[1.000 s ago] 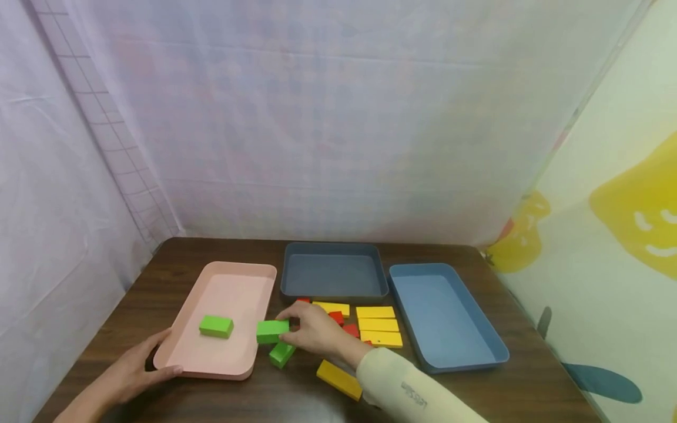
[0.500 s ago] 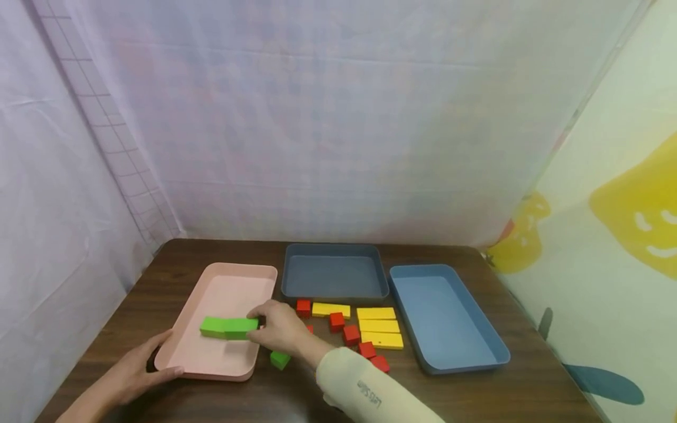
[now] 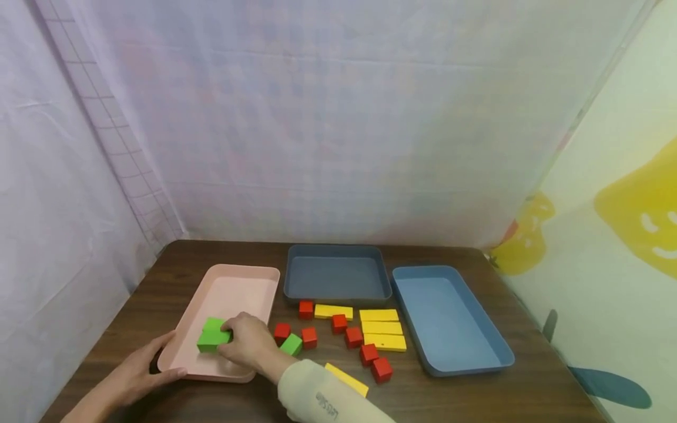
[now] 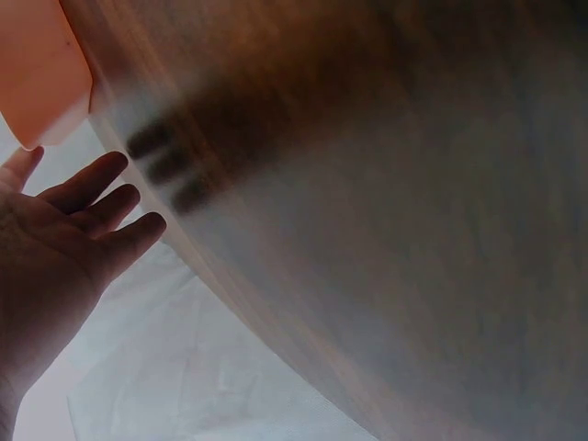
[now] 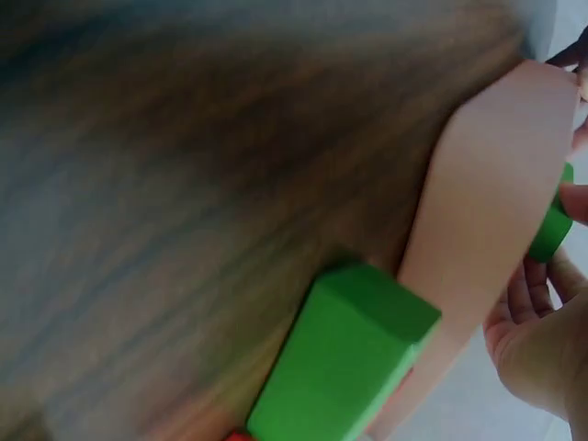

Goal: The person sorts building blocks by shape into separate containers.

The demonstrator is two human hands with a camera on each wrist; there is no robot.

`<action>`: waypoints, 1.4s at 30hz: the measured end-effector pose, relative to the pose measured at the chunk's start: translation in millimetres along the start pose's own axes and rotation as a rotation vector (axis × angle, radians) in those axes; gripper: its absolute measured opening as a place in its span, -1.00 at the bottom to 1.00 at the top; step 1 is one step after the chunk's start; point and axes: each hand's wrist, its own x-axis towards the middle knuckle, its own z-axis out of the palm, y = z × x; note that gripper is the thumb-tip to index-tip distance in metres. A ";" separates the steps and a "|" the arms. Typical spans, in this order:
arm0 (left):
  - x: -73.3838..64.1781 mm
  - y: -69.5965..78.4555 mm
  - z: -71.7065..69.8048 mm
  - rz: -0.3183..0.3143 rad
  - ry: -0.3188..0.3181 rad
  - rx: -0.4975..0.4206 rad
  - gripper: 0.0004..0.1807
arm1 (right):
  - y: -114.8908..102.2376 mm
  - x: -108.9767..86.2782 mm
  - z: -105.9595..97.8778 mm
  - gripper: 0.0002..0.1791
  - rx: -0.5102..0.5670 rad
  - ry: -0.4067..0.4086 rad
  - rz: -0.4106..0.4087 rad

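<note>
In the head view my right hand point(image 3: 247, 343) pinches a green block point(image 3: 211, 340) inside the pink tray point(image 3: 182, 317). Behind that block sits another green block point(image 3: 214, 324), partly covered by it. My left hand point(image 3: 138, 371) rests at the tray's front left corner, thumb on the near side and fingers along the left side. The left wrist view shows the fingers of the left hand point(image 4: 64, 234) fairly straight beside the tray point(image 4: 41, 73). A third green block point(image 3: 291, 345) lies on the table to the right of the pink tray, partly behind my right wrist.
Several red cubes point(image 3: 354, 337) and several yellow flat blocks point(image 3: 382, 328) lie on the brown table point(image 3: 444, 399). A dark grey-blue tray point(image 3: 338, 276) stands at the back. A lighter blue tray point(image 3: 446, 323) is on the right.
My right hand has carried the green block leftward from the loose blocks into the pink tray, then towards me in front of the other green block. My left hand stays at the tray corner.
</note>
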 end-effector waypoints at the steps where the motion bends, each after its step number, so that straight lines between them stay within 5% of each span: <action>1: -0.3 0.5 0.5 0.003 0.004 -0.001 -0.01 | -0.8 0.1 2.5 -0.68 -0.009 -0.001 0.015; 9: -1.6 2.1 1.3 0.020 0.022 0.016 -0.06 | -2.6 -0.9 7.3 -0.55 -0.046 0.025 -0.001; 15: 0.9 1.7 -2.8 -0.032 -0.013 0.024 -0.01 | 8.3 0.1 -4.4 -0.60 0.057 0.037 -0.022; 24: 4.1 1.0 -3.3 -0.046 -0.015 0.020 0.03 | 48.0 -2.6 -39.8 -0.65 0.236 -0.008 -0.071; 30: 3.6 1.9 -2.3 -0.039 -0.002 0.013 0.02 | 83.3 -13.1 -61.9 -0.66 0.317 -0.109 -0.055; 34: 4.3 2.6 -2.6 -0.049 -0.010 0.017 0.02 | 104.3 -23.2 -68.3 -0.67 0.288 -0.180 -0.057; 42: 2.8 3.7 -2.7 -0.021 0.003 0.006 0.00 | 123.4 -36.8 -64.6 -0.67 0.181 -0.218 -0.209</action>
